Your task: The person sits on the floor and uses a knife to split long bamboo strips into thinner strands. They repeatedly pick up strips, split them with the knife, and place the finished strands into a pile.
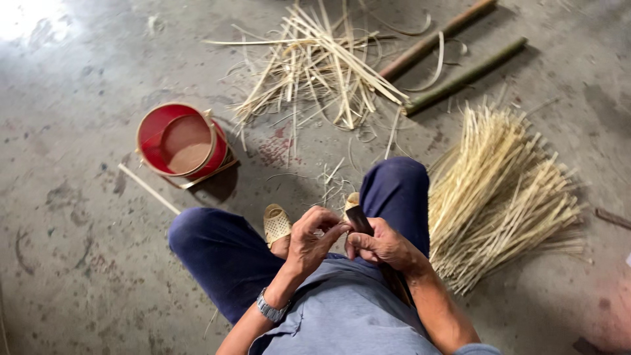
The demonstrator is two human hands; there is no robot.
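Grey stained concrete floor [79, 263] carries bamboo strips [499, 190]; right hand [384, 246] grips a dark blade [358, 219], left hand [314, 240] pinching.

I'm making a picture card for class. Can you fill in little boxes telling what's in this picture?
Place: grey concrete floor
Left hand: pinching a thin pale strip
Right hand: gripping a dark knife
Beside right knee: fanned bundle of split sticks
Ahead: loose pile of strips, two bamboo poles
Left side: red bucket
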